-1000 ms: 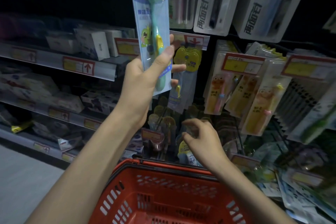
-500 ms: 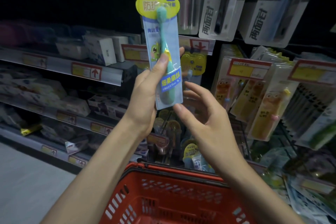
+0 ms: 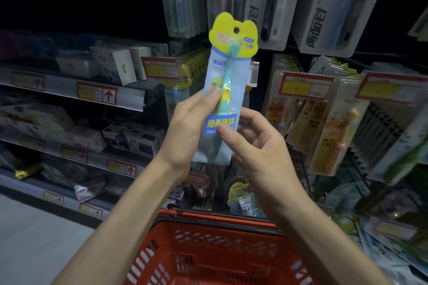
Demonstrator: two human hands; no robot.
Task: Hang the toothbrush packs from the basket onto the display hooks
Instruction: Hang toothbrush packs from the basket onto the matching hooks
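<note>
You have two hands in view: one left hand (image 3: 185,136), one right hand (image 3: 259,146). One blue-and-yellow carded toothbrush pack (image 3: 228,81). One red plastic slotted basket (image 3: 215,250). Three grey shelf tiers (image 3: 129,97) at left. Two large white hanging packs with dark lettering (image 3: 324,18) above.

dim shop aisle | stocked shelves (image 3: 129,97) L | grey floor (image 3: 34,243) btm-L

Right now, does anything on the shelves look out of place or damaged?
Yes. On the lowest left shelf a crumpled packet sits tilted at the front edge, and a yellow pack lies askew farther left.
</note>
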